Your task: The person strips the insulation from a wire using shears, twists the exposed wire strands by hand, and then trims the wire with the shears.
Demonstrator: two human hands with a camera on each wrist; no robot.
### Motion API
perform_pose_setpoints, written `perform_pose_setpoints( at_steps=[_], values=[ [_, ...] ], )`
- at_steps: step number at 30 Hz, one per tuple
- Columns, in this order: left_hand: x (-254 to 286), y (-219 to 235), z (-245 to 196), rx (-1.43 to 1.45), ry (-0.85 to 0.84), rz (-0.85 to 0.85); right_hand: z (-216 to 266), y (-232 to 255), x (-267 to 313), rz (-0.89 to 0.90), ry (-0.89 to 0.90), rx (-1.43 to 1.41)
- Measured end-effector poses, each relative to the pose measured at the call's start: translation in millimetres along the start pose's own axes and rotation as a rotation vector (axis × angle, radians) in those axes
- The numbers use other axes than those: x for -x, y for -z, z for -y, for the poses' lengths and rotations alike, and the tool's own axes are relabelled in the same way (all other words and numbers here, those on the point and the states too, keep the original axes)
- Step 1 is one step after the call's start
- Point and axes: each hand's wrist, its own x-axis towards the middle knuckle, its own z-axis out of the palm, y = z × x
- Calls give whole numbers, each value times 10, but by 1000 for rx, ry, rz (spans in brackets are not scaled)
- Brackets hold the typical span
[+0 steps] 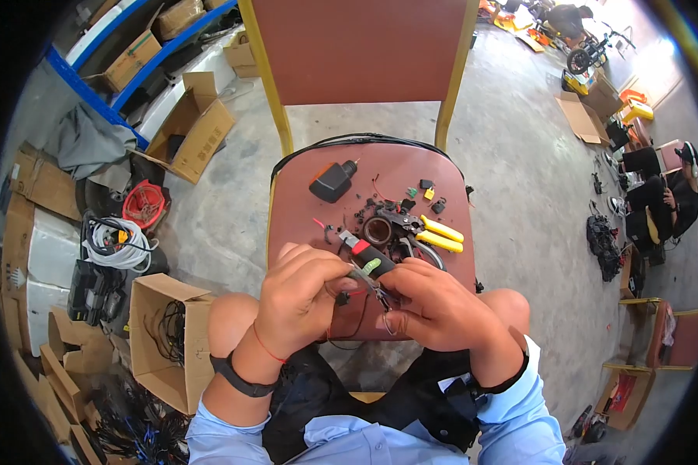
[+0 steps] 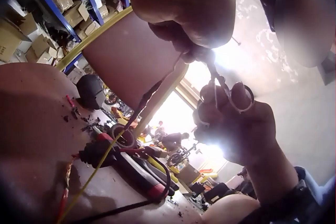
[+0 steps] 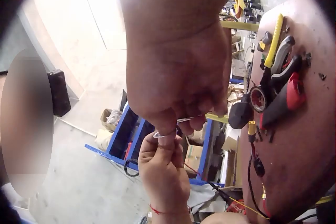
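My left hand (image 1: pixel 298 291) pinches a thin cable between thumb and fingers. In the left wrist view the cable's dark sheath (image 2: pixel 149 97) runs down to a yellow wire (image 2: pixel 100 165). My right hand (image 1: pixel 457 310) holds small scissors (image 1: pixel 380 296), thumb and a finger through the ring handles, blades close to the left fingertips. Both hands are over the front of a chair's red seat (image 1: pixel 293 240). A red-and-black knife (image 1: pixel 357 246) lies just beyond them. Yellow-handled pliers (image 1: pixel 442 232), a tape roll (image 1: pixel 377 230) and a black-and-orange lamp (image 1: pixel 333 182) lie farther back.
A black cable (image 1: pixel 349 139) loops along the seat's back edge, under the chair's backrest (image 1: pixel 364 50). Small connectors (image 1: pixel 429 194) and scraps dot the seat. Cardboard boxes (image 1: pixel 167 310) and coiled white cable (image 1: pixel 120 246) stand at left. Another person (image 1: pixel 678 198) sits far right.
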Motion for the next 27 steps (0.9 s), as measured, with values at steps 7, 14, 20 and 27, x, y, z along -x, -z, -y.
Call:
perform_pose_setpoints(
  at_steps=[7, 14, 20, 27],
  values=[
    [2, 14, 3, -15, -7, 24, -45, -33, 10, -27, 25, -28],
    [-10, 18, -26, -41, -29, 64, -43, -25, 5, -2, 38, -21],
    [-19, 9, -24, -17, -33, 63, -8, 14, -8, 36, -18, -42],
    [-20, 35, -28, 19, 3, 75, -36, -29, -4, -3, 60, -29]
  ],
)
